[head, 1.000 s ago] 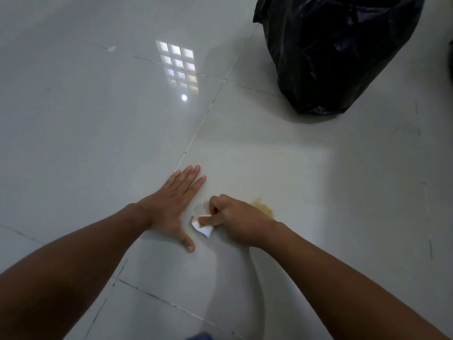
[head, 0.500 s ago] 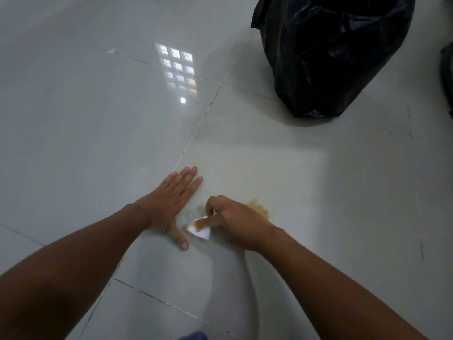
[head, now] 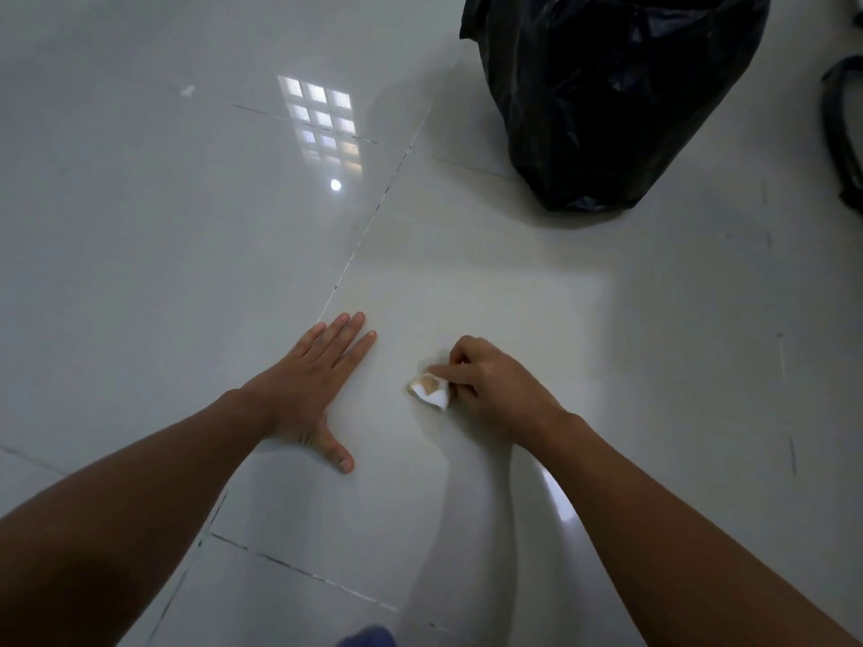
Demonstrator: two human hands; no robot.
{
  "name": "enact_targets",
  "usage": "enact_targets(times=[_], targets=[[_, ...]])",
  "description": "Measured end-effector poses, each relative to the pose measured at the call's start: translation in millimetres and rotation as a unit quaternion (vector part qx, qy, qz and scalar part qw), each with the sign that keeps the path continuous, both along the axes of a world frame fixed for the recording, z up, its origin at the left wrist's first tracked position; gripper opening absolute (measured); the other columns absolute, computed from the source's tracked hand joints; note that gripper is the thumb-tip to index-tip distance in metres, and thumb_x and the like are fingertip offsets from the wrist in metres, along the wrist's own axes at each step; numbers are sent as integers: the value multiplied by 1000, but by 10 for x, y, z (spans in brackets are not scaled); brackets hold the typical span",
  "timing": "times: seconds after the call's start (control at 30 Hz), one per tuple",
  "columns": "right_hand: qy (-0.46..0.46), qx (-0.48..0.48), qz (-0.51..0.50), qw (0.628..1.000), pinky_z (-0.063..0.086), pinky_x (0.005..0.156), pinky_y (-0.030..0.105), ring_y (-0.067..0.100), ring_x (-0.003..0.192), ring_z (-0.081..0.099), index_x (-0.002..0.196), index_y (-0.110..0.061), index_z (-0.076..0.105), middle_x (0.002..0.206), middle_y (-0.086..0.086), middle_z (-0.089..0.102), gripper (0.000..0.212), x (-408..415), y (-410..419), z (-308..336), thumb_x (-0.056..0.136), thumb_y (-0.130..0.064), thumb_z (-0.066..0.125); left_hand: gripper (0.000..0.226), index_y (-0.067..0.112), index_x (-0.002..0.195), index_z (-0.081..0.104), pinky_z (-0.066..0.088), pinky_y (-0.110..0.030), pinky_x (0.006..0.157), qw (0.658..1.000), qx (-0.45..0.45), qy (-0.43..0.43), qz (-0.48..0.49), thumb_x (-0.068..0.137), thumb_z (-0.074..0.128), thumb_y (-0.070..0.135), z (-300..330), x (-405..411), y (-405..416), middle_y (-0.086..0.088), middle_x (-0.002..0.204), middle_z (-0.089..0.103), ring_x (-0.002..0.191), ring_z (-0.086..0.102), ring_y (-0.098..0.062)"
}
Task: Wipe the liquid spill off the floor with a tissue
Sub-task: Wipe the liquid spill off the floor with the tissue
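Loads of open floor point(head: 163, 226) here, the whole left side and far-left corner are bare glossy tile. Only real blocker is the black trash bag point(head: 607, 95) standing far right, well apart from both hands. There's a dark strap-like thing point(head: 838, 133) at the right edge too, can't tell what it is. The left hand point(head: 317, 389) lies flat, the right hand point(head: 490, 389) sits beside it with clear tile between them. Right of that hand the tile is bare as well.
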State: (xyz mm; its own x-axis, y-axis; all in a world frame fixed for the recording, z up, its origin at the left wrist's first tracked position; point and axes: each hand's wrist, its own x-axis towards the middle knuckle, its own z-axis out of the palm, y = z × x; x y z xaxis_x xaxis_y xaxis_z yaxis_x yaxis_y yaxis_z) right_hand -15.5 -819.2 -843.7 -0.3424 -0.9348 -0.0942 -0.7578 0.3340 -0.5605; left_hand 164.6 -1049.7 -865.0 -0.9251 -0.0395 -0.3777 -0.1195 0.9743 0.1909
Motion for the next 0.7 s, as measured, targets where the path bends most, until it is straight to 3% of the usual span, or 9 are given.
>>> enact_targets(times=[0.07,0.17,0.23,0.33,0.4,0.47,0.7], targets=[[-21,39,38,998,41,76,27,17,89,47,115,-26,68,99,-2,49,35,115,1,-6,91,-23,43,163,22,155,-29,-12,-46,125,1000,6,4,2,40,47,109,4,1,2,-3,162,-38,150,-34,-20],[-11,6,51,999,45,66,32,20,77,52,102,-26,76,86,0,52,42,81,129,42,84,-38,40,162,23,154,-30,-11,-47,126,1000,6,5,2,40,47,109,11,-4,9,-2,162,-38,150,-34,-20],[0,-33,29,999,48,63,30,18,72,55,91,-25,80,83,1,56,33,-40,221,96,80,-27,48,163,23,155,-29,-10,-47,126,1000,1,5,3,40,47,109,7,-4,12,-3,163,-37,151,-33,-20],[32,-87,-83,992,44,64,21,10,71,50,98,-22,79,85,0,55,34,-308,239,86,78,-1,61,163,22,155,-27,-10,-47,126,1000,0,10,6,40,47,109,-9,3,7,-3,163,-36,151,-33,-19],[27,-79,-181,980,36,66,12,8,74,47,109,-26,74,88,-2,50,39,-452,210,51,86,-1,56,162,23,156,-27,-9,-47,126,1000,0,12,7,40,47,110,-14,8,8,-3,163,-36,151,-32,-19],[6,-38,-227,973,35,67,13,8,76,46,114,-29,71,89,-3,47,41,-495,202,11,91,-4,48,162,23,156,-26,-8,-47,127,1000,0,15,9,40,47,110,-19,4,10,-2,164,-35,151,-31,-19],[11,-5,-79,997,40,62,24,10,68,51,104,-31,76,85,-5,54,41,-231,370,-4,83,-4,55,161,24,156,-26,-8,-46,127,1000,2,19,12,40,47,109,-17,11,12,-3,164,-33,152,-31,-18]])
